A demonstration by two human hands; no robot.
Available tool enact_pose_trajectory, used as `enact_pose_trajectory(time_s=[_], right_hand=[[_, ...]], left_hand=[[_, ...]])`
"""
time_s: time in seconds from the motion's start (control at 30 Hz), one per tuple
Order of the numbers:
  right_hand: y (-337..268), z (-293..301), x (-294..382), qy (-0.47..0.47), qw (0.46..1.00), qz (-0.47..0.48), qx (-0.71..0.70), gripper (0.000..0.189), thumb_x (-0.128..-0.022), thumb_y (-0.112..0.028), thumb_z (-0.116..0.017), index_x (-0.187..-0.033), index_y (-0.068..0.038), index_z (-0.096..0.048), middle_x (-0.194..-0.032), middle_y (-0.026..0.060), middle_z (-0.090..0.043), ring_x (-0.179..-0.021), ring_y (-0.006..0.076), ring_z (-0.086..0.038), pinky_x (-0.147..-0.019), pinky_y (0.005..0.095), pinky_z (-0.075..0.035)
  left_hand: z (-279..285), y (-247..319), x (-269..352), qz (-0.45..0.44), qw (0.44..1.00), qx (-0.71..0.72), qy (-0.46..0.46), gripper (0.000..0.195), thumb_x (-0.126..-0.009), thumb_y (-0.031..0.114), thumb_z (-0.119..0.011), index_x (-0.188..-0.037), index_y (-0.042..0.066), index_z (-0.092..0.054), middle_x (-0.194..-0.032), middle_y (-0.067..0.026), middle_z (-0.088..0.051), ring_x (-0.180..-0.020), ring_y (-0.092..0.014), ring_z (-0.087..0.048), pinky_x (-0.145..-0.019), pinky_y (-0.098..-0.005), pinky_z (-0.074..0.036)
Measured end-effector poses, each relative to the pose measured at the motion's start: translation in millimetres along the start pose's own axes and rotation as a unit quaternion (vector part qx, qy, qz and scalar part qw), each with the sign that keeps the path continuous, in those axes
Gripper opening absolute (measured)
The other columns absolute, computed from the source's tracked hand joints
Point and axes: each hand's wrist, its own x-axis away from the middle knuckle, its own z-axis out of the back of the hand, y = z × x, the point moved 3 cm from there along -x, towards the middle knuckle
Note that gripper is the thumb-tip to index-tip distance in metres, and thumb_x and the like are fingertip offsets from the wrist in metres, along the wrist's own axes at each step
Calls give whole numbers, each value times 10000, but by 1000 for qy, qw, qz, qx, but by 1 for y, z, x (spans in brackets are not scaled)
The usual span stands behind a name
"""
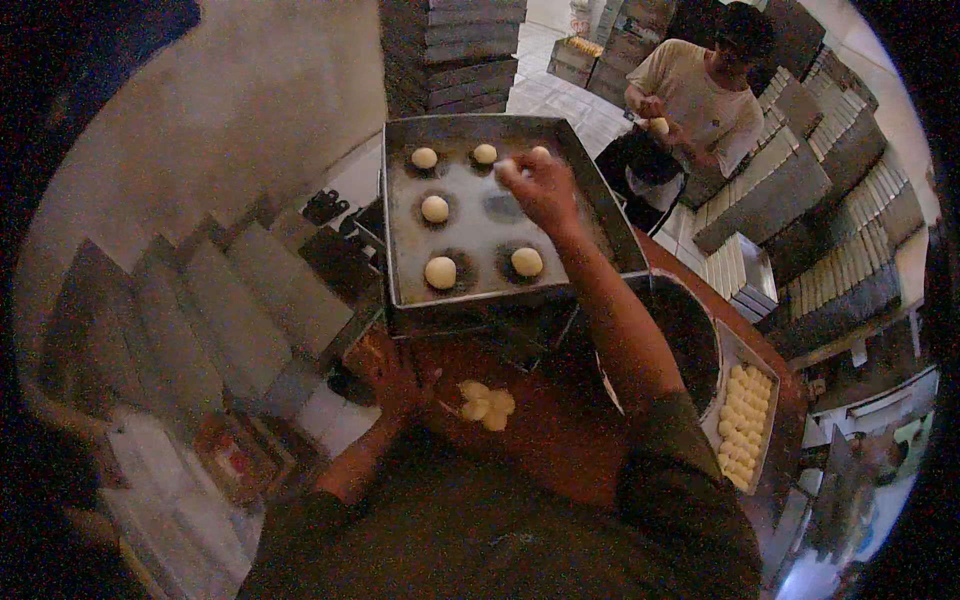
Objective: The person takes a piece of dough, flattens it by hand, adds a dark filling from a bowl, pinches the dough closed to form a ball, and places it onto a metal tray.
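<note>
A square metal baking tray (pixel 480 217) lies before me with several round dough balls on it, one of them at the near left corner (pixel 440 273). Over its far right part is my right hand (pixel 541 191), fingers closed on a pale dough ball (pixel 508 171); another ball shows just behind the hand. My left hand (pixel 397 382) is low on the left, by the tray's near edge over the reddish-brown table (pixel 555 450). It is dim and blurred, so its grip cannot be made out. A small cluster of dough pieces (pixel 487 405) lies on the table to its right.
A dark round opening or basin (pixel 679 330) is right of the tray. Beyond it, a shallow tray (pixel 746 427) holds many dough balls. Stacked metal trays (pixel 472 52) stand behind, with more at left and right. A co-worker (pixel 701 105) at the upper right holds a dough ball.
</note>
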Motion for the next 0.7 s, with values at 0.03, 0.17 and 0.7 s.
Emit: enact_pose_trajectory(time_s=[0.03,0.17,0.7], right_hand=[[11,-7,-3,-66,996,9,53,479,-919,-421,-756,-1125,11,-725,-976,179,-755,-894,269,-729,-799,363,-569],[23,-23,24,2,1000,20,12,516,-951,-443,-714,-1098,51,-714,-976,207,-749,-876,319,-724,-794,397,-561],[45,-74,397,-144,962,-226,-56,254,-887,-232,-765,-991,-10,-697,-870,156,-713,-784,323,-692,-732,424,-569]], left_hand=[[-6,-1,2,-2,1000,28,-5,868,-917,677,-542,-1438,-16,-537,-1627,-326,-258,-1464,-490,-332,-1155,-666,-232],[-6,0,-1,20,985,162,45,773,-935,630,-543,-1390,6,-574,-1551,-293,-402,-1430,-450,-400,-1163,-623,-252],[-6,56,48,-323,905,241,-133,576,-1028,329,-513,-1537,68,-445,-1576,-176,-459,-1417,-397,-452,-1169,-581,-333]])
